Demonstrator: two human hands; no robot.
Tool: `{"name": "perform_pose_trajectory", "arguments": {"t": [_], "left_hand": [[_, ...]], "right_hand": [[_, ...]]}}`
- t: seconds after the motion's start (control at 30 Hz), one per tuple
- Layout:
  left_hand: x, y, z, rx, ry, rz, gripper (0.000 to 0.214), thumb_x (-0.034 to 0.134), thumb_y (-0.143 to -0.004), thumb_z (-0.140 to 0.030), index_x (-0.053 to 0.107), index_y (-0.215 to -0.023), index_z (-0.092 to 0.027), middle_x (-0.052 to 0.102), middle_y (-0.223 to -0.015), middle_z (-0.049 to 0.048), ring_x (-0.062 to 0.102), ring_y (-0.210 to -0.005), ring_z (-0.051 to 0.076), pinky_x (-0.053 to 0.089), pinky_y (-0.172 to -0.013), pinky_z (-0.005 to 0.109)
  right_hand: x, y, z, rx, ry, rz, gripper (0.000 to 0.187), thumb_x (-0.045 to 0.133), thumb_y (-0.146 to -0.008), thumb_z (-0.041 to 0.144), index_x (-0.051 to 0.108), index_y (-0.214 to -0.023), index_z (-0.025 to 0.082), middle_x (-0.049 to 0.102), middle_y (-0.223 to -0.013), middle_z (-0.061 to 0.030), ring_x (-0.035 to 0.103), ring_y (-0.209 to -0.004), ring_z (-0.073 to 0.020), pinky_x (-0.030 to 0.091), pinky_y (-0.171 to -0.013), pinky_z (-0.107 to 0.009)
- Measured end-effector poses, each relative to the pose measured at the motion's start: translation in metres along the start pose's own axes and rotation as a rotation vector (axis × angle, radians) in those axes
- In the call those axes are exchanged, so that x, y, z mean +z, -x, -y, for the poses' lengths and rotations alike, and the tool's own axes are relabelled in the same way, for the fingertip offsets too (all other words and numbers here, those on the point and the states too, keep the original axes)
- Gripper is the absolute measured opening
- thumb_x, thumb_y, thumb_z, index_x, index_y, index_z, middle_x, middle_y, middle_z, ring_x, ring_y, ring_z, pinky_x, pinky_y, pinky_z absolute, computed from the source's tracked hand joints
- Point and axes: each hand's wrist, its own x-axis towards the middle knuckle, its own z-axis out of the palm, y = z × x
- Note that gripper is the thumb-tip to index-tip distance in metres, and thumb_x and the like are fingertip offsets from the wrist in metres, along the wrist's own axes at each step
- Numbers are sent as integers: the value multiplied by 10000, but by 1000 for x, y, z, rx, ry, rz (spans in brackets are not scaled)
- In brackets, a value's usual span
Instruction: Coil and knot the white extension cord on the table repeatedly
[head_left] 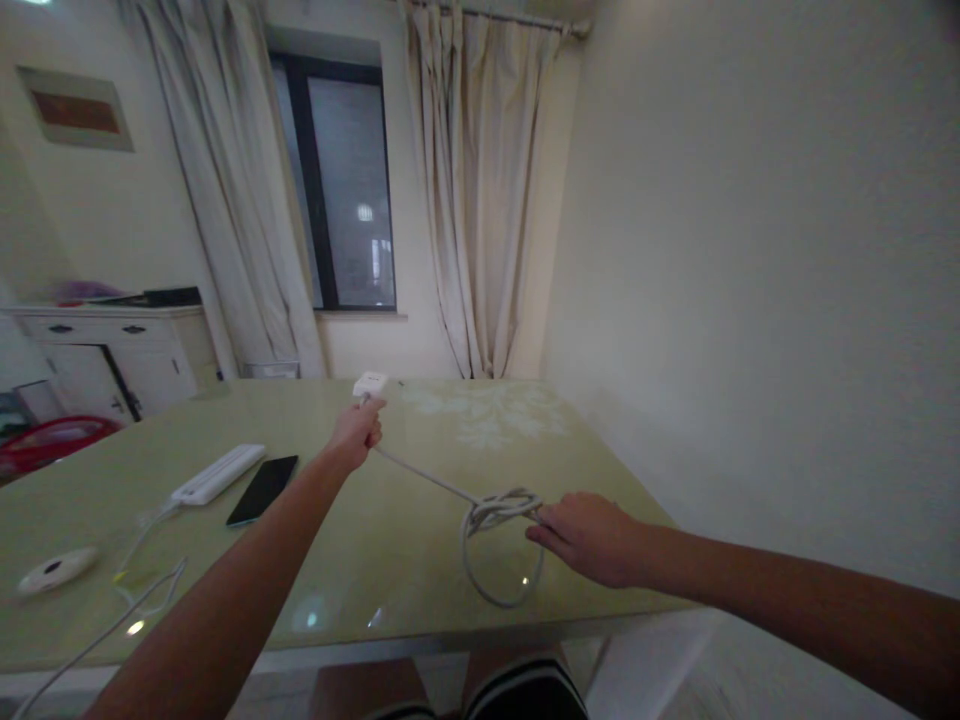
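Observation:
My left hand (360, 432) is stretched far out over the table, its fingers closed round a white cable (427, 475) right beside a small white block (370, 384) at the cable's end. What kind of block it is, I cannot tell. From that hand the cable runs slanting down to a bundled coil (496, 512) with a large loop hanging towards the table's near edge. My right hand (589, 535) pinches the coil at its right side, thumb and fingers pressed together.
On the glossy table (337, 580) to the left lie a white power strip (221, 474) with its cord, a dark phone (262, 490) and a white oval device (58, 572). A wall (750, 300) borders the right side. A white cabinet (120, 350) stands behind, left.

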Motion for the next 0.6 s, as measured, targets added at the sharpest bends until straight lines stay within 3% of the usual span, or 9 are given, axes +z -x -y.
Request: {"name": "perform_pose_trajectory", "arguments": {"t": [0.07,0.2,0.27,0.4,0.5,0.6], "left_hand": [[-4,3,1,7,20,-29,424,780,-658,-280,361,-713,-242,253,-487,-158,231,-347,28,149,-346,165],[-11,12,16,-20,23,-63,438,785,-607,-272,360,-710,-242,263,-482,-164,227,-338,21,139,-340,161],[-14,17,22,-42,9,-48,430,782,-594,-287,370,-709,-241,268,-479,-164,219,-338,21,133,-339,164],[-15,22,13,-14,-38,90,445,802,-580,-357,393,-705,-236,271,-490,-154,216,-359,25,151,-346,176],[-5,14,-11,201,-123,24,458,774,-619,-393,345,-686,-245,286,-504,-133,284,-381,48,220,-366,189],[13,0,-25,443,-179,-74,420,708,-677,-368,307,-692,-244,332,-554,-106,383,-463,73,344,-457,201]], "right_hand": [[-7,5,4,9,12,-3,418,441,-1024,450,662,-809,167,568,-662,-46,517,-609,-153,317,-601,-254],[-3,33,27,-48,-473,268,613,295,-1046,602,609,-774,152,487,-661,7,419,-580,-103,317,-540,-217],[1,47,31,-36,-570,347,673,262,-1031,657,607,-758,147,439,-633,19,371,-552,-95,305,-508,-216],[-15,39,8,-95,-157,250,581,368,-1037,539,687,-762,139,548,-616,-36,514,-575,-144,370,-576,-253],[-45,-7,-21,-43,213,131,469,428,-1031,468,750,-878,165,691,-743,-123,670,-701,-230,449,-668,-309],[-57,-70,-48,45,360,-2,337,500,-1018,421,754,-1016,198,749,-964,-162,724,-916,-296,500,-775,-370]]}}
